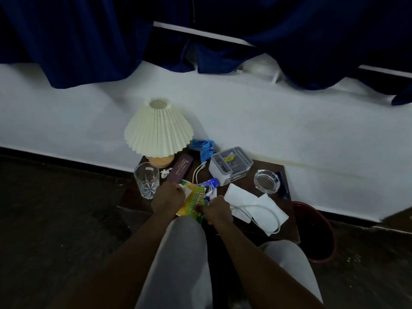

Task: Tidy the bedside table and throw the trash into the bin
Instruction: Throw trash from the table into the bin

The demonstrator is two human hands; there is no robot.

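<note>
Left hand (168,197) and right hand (217,209) are both gripping the packet (192,205), fingers curled tight on its opposite side edges. Packet is sitting at the near edge of the table (266,167), long axis running near to far, far end leaning left. Napkins (240,194) are lying just right of it and the glass (146,180) is standing left. Bin (316,237) is standing on the floor right of the table. Organiser (230,165) and lamp (158,128) are standing farther back.

On the table (265,167), lamp (158,130) at 11 o'clock, glass (146,180) at 9, ashtray (266,181) at 3; bin (316,233) beside it at 4.
</note>
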